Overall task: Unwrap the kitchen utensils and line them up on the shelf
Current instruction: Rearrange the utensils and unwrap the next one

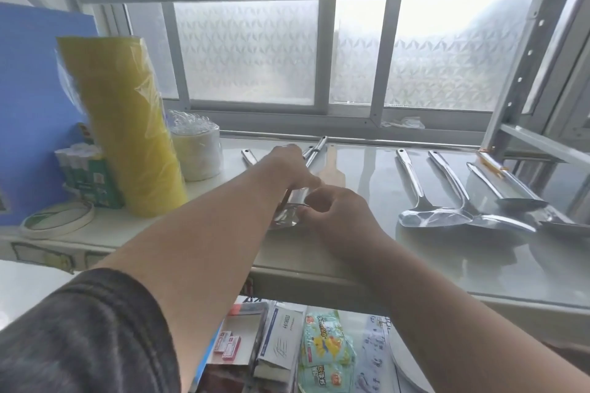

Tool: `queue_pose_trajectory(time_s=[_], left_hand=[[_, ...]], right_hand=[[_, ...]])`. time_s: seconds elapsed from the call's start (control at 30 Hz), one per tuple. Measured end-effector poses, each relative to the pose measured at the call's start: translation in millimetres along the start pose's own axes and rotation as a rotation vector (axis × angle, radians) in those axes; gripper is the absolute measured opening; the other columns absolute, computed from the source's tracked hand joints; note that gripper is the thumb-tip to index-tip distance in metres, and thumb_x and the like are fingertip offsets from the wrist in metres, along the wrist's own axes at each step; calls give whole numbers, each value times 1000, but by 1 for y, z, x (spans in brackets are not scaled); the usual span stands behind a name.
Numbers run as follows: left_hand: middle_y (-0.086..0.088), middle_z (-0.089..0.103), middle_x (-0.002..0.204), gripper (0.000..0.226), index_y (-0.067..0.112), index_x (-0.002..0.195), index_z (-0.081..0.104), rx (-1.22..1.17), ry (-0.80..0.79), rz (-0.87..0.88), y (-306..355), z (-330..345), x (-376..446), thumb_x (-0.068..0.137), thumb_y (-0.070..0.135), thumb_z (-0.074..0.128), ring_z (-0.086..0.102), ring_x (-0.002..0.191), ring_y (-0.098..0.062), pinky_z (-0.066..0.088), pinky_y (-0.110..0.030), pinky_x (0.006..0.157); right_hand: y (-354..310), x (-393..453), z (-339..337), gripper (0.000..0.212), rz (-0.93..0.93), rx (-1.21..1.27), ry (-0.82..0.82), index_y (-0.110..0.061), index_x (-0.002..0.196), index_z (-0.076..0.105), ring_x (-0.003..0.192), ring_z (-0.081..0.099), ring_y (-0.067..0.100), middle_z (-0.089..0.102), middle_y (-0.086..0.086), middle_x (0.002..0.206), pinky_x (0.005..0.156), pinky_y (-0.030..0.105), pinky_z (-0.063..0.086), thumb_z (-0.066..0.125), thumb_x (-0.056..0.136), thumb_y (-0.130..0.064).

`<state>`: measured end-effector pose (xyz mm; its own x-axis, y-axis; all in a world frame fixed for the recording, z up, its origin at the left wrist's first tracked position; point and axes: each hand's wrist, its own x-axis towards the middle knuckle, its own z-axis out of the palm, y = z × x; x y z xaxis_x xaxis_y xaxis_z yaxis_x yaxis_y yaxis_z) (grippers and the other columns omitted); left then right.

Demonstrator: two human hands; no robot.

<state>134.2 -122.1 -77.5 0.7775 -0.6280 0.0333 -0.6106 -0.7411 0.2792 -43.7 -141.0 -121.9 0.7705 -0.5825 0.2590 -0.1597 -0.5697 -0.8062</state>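
I saw both hands over the middle of the shelf (367,262). The left hand (289,166) curled its fingers round the handle of a shiny ladle (314,151). The right hand (335,210) pinched the ladle's bowl end, just beside the left. A wooden spatula (332,163) lay behind them. Three metal utensils (447,201) lay side by side at the right of the frame. A tall yellow roll (127,124) stood at the left, next to a tape ring (57,220).
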Motion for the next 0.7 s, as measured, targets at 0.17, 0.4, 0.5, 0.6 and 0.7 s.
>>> queue_pose_trajectory(time_s=[0.17,0.4,0.5,0.6,0.7], left_hand=[[-4,70,104,43,14,103,69,68,-11,-20,2,2,12,77,46,83,66,81,-22,52,-34,68],[-5,72,97,26,13,103,69,91,21,-4,5,0,15,80,23,76,68,80,-22,61,-34,72],[-8,73,101,19,11,92,63,73,21,-39,5,1,14,84,21,76,66,76,-22,55,-33,65],[-5,66,101,30,11,98,58,14,-9,-65,7,5,14,87,33,75,65,80,-24,50,-34,67],[-3,64,106,42,15,112,60,38,-17,-33,10,5,11,87,44,79,64,93,-29,50,-35,75]], right_hand=[[1,3,1,12,-18,-19,13,-26,92,75,89,68,13,73,-9,91,84,32,55,73,85,-35],[0,0,3,10,-58,-36,-2,-28,89,79,77,66,15,68,-10,76,72,27,52,71,87,-34],[1,0,4,10,-59,-26,1,-29,89,79,75,64,13,65,-12,72,71,26,49,71,86,-34],[0,0,5,12,-82,-56,-1,-27,88,80,71,60,11,61,-13,67,68,25,46,69,87,-31],[-2,-1,4,13,-104,-87,-4,-26,88,80,74,63,11,67,-10,74,69,26,48,68,88,-31]])
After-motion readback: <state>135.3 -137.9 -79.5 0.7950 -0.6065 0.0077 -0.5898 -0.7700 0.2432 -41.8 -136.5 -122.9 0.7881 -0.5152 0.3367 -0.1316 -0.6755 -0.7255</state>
